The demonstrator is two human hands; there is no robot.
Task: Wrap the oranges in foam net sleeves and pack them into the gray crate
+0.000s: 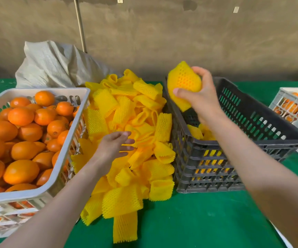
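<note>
My right hand (201, 97) grips a wrapped orange (184, 83) in a yellow foam net sleeve, held above the left rim of the gray crate (262, 122). Inside the crate lie a few wrapped oranges (199, 131), partly hidden by my forearm. My left hand (116, 145) hovers over the pile of yellow foam net sleeves (132, 140) with its fingers relaxed and nothing in it. To the left stands a white crate (37, 192) full of bare oranges (21, 135).
A grey woven sack (55, 65) lies behind the white crate. A second white crate (287, 102) with oranges stands at the far right. Green cloth (198, 221) covers the table. A concrete wall rises behind.
</note>
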